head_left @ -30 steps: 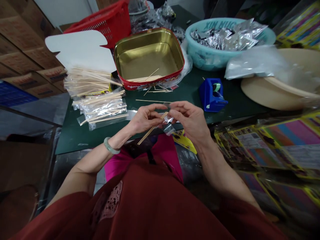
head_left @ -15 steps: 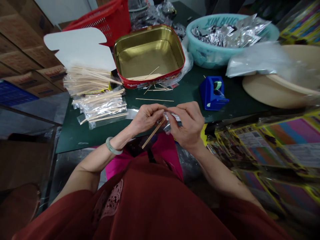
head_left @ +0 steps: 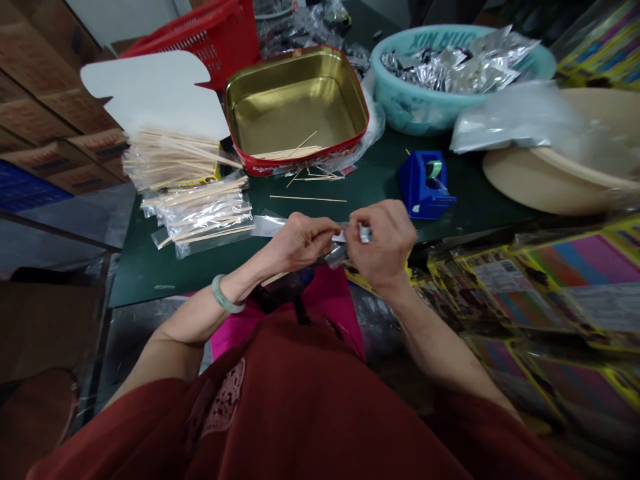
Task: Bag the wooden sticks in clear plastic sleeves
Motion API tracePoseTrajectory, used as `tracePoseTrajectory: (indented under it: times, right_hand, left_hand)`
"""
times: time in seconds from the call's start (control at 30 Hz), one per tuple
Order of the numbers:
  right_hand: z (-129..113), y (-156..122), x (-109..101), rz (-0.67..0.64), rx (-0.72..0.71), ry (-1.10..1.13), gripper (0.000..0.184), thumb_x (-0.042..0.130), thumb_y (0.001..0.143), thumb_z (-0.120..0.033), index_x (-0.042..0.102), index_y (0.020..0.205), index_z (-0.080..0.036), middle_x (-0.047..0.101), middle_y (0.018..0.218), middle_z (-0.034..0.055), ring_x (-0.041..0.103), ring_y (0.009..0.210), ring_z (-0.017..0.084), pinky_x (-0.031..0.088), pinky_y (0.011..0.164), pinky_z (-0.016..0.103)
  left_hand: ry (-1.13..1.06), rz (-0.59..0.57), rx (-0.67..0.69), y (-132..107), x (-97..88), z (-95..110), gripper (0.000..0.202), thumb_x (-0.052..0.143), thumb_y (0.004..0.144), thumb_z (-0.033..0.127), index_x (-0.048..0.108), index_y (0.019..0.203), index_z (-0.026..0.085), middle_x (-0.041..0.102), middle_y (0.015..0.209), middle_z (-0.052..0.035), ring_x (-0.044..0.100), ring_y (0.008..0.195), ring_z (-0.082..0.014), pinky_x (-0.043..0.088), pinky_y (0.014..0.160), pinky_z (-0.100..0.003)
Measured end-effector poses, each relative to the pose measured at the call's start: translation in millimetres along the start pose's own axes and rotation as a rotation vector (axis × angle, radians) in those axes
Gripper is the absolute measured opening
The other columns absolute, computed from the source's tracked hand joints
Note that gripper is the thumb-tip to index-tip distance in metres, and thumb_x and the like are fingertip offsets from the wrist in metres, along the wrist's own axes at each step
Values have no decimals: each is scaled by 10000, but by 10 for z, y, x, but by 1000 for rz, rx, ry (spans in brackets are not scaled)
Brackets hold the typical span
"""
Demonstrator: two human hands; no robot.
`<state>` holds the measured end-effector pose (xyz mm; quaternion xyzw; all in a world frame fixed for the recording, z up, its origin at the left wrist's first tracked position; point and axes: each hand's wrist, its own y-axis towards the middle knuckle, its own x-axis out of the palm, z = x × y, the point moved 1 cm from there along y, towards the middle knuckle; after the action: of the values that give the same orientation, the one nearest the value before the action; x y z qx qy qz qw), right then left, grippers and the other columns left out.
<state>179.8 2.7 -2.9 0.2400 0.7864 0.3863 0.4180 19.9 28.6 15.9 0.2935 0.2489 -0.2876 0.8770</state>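
Note:
My left hand, with a pale green bangle on its wrist, is closed with thumb and fingertips pinched on a small clear plastic bag. Out from under that hand pokes the end of some thin wooden sticks; the palm hides the rest. On the bag's other side my right hand is closed with curled fingers, and clear film shows between them. Both hands are over the table's front edge. Just beyond them a single thin stick lies on the dark green table.
Bagged sticks are piled at left before an open white box. Behind stand a red-rimmed gold tin and a red basket. Right are a blue tape dispenser, a turquoise basin with silver packets, and a beige basin.
My hands have drawn slightly apart, the right moving right. The sticks have swung leftward and now lie mostly hidden under my left hand. More of the plastic film shows between the hands.

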Motion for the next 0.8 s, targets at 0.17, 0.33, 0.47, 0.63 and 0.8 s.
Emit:
tracePoseTrajectory:
  times: [0.17, 0.33, 0.47, 0.63, 0.8]
  right_hand:
    - [549, -65, -457, -144, 680, 282, 76, 617, 730, -233, 661, 709, -174, 593, 634, 14, 469, 556, 111, 375, 548, 275]
    - [969, -868, -740, -751, 932, 441, 188, 667, 677, -375, 696, 678, -189, 675, 650, 41, 581, 558, 159, 490, 556, 296]
    - [1065, -1487, -646, -939, 840, 14, 147, 595, 693, -263, 665, 579, -202, 582, 474, 15, 535, 453, 177, 516, 512, 365]
    - [1067, -1239, -490, -736, 733, -74, 143, 532, 710, -148, 657, 654, -191, 619, 592, 60, 622, 589, 215, 542, 636, 390]
    - [444, -482, -333, -343, 405, 421, 217, 559, 846, -277, 663, 1028, -219, 654, 787, 8, 588, 611, 122, 508, 571, 262]
  left_hand:
    - [-405, 208, -248, -28, -128, -96, 271, 603, 855, 376, 700, 840, 123, 701, 682, -39, 628, 587, -101, 474, 547, -194]
    - [-681, 398, -357, 1, -268, -167, 390, 718, 754, 518, 704, 873, 146, 744, 795, -55, 698, 671, -134, 517, 538, -201]
    - [-695, 399, -388, 62, -279, -166, 422, 732, 736, 542, 701, 874, 144, 745, 808, -58, 710, 680, -140, 512, 502, -193]
    - [-695, 364, -345, 122, -178, -167, 428, 739, 730, 542, 699, 845, 132, 734, 776, -48, 694, 635, -123, 493, 463, -175]
    - [-627, 277, -340, 147, -58, -100, 425, 702, 769, 545, 699, 818, 123, 731, 775, -53, 678, 628, -107, 485, 468, -161]
